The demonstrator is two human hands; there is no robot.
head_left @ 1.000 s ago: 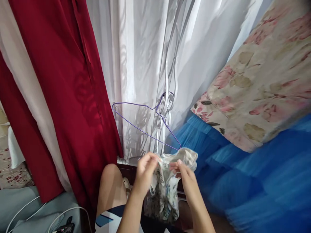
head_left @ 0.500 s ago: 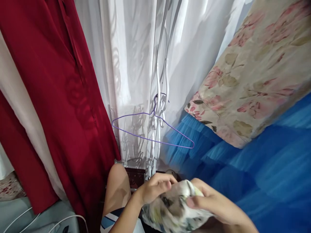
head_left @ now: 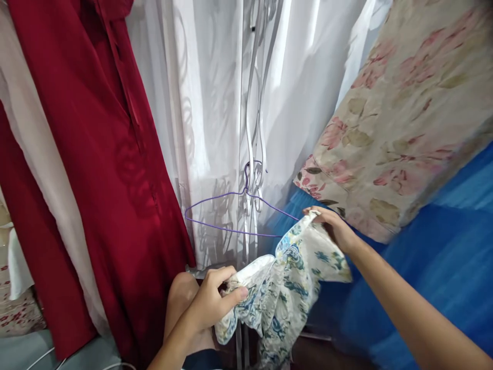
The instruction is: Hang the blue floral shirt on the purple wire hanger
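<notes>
A white floral garment (head_left: 287, 288) with blue and yellow print and gathered fabric hangs spread between my two hands. My left hand (head_left: 221, 295) grips its left upper edge, thumb in front. Farther up and to the right, my right hand (head_left: 329, 221) is closed on its other upper corner, beside the hanger's right end. The purple wire hanger (head_left: 219, 226) hangs by its hook from a white metal stand (head_left: 250, 139). Part of the hanger's right side lies behind the garment.
Red gowns (head_left: 103, 180) hang at the left, white curtains (head_left: 208, 103) behind the stand. A beige floral dress (head_left: 389, 128) and blue tulle (head_left: 435, 288) fill the right. White wire hangers (head_left: 42, 357) lie on a grey surface at lower left. My bare knee (head_left: 181, 293) is below.
The garment was bunched low between both hands. Now it is opened out and raised towards the hanger. My right hand has moved up, and my left hand slightly left.
</notes>
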